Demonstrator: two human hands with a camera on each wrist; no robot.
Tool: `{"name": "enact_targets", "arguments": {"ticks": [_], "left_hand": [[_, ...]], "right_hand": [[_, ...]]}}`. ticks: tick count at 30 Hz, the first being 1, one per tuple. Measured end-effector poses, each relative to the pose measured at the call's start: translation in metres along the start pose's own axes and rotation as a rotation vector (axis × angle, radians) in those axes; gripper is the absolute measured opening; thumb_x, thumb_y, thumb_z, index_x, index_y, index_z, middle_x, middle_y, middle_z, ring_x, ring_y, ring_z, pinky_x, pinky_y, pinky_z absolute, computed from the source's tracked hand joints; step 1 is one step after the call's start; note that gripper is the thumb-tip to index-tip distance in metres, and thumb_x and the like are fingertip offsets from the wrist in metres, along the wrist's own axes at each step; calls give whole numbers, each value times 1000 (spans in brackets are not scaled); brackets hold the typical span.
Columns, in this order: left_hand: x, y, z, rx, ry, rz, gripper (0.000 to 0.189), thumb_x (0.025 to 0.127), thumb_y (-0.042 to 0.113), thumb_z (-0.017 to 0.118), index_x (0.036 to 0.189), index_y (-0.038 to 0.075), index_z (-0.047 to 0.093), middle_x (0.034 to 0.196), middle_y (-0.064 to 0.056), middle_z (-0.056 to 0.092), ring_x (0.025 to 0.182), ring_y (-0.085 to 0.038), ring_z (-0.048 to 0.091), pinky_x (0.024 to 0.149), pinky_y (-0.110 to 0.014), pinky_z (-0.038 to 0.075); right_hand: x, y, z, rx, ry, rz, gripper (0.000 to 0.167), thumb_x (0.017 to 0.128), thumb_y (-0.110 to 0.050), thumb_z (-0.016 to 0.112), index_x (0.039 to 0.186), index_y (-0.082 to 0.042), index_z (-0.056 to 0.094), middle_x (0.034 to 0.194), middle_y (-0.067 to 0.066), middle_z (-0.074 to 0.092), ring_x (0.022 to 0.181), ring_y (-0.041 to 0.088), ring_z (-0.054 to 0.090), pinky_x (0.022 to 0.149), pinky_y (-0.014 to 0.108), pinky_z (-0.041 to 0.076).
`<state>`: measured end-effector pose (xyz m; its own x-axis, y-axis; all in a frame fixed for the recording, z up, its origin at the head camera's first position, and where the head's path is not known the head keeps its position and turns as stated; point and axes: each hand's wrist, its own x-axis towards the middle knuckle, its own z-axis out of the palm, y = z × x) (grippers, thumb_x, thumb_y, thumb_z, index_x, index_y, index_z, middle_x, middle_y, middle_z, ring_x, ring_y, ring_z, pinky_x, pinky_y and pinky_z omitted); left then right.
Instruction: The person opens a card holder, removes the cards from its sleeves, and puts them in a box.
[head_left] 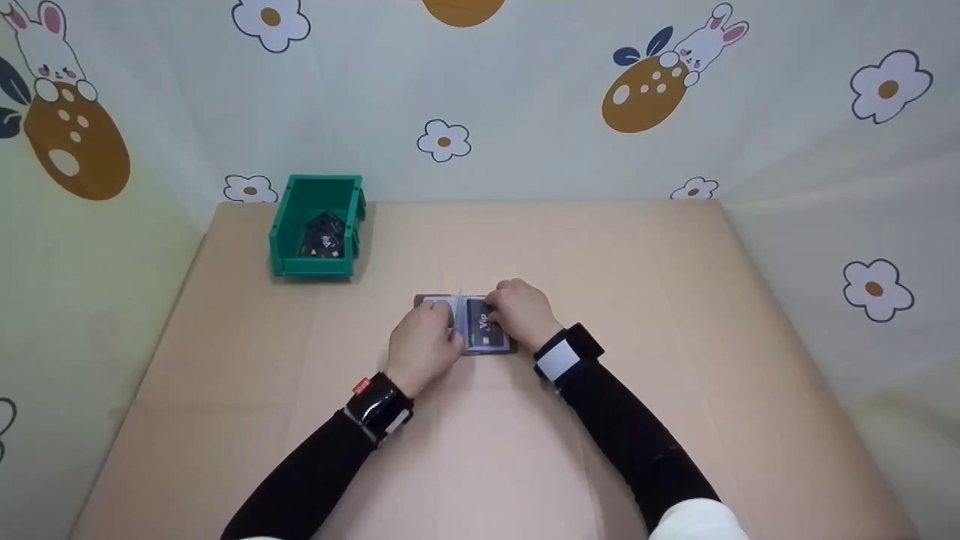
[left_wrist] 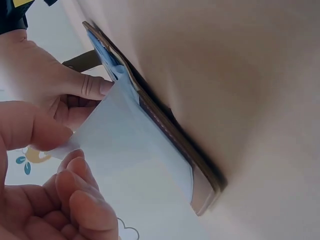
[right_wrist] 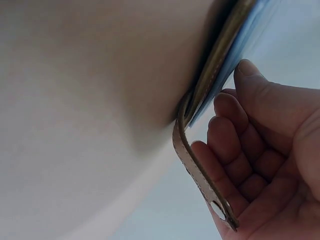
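Observation:
A small brown card holder (head_left: 493, 352) lies spread on the table, with clear plastic sleeve pages inside. On its right side a black card (head_left: 475, 330) marked "Vip" shows through a sleeve. My left hand (head_left: 421, 343) covers much of the left side. In the left wrist view, its thumb and forefinger pinch the corner of a raised clear sleeve (left_wrist: 135, 145). My right hand (head_left: 523, 311) grips the holder's upper right edge, thumb on the pages and other fingers curled beside it. A brown strap with a metal snap (right_wrist: 217, 210) sticks out by those fingers.
A green bin (head_left: 311, 268) stands at the back left of the table, with several black cards (head_left: 325, 238) lying in it. Behind the table hangs a pale curtain (head_left: 525, 97) printed with flowers and rabbits, which also runs along both sides.

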<state>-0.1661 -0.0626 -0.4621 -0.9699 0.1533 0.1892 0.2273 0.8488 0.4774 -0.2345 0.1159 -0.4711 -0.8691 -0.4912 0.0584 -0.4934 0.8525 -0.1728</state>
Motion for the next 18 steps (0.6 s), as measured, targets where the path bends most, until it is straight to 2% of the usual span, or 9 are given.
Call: {"name": "enact_targets", "arguments": {"ticks": [7,11,18], "left_hand": [[4,-13,-10,-68,-52,-122,12,84,12,65,74,9,58,69,-1,55,62,-19,52,56,-35,42],[5,-22,-12,-54,-69,-148,14,84,10,63,72,8,58,67,-2,56,61,-20,53,55,-36,42],[6,-31,-13,-2,-137,-172,29,83,8,61,58,13,47,60,-1,50,55,-21,48,51,-34,35]], "right_hand": [[-1,1,0,4,-3,-26,16,83,-13,77,99,-9,78,91,9,68,89,28,64,76,42,53],[0,0,0,-1,-5,-23,16,84,-14,77,99,-9,79,90,8,67,89,27,64,76,42,53],[0,0,-1,-14,-13,-20,18,85,-14,76,102,-10,78,93,8,68,90,27,64,76,41,53]]}}
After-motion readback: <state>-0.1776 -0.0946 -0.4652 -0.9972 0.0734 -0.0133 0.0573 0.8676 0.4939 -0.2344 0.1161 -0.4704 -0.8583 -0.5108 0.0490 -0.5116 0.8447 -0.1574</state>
